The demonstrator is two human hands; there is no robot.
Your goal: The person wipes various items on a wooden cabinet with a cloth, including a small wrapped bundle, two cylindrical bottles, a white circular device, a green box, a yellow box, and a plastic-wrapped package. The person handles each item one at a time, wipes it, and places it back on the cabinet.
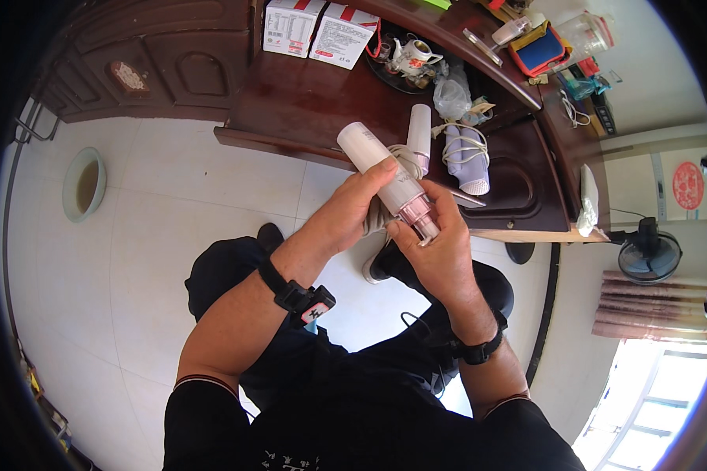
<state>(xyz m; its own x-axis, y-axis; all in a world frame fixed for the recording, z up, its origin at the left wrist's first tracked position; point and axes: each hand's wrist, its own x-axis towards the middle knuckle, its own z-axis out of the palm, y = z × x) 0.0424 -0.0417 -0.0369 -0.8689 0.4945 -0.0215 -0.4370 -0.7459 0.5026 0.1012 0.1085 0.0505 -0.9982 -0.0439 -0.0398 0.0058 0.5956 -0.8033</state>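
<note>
1. Left hand (pixel 353 208) wraps the body of a white tube bottle (pixel 385 177), held above the lap, in front of the dark wooden table (pixel 291 102).
2. Right hand (pixel 436 243) pinches its pink cap end (pixel 423 221).
3. Risk: the cap slips free and drops to the tiled floor (pixel 173 228).
4. Risk: squeezing the body too hard may spill contents once open.
</note>
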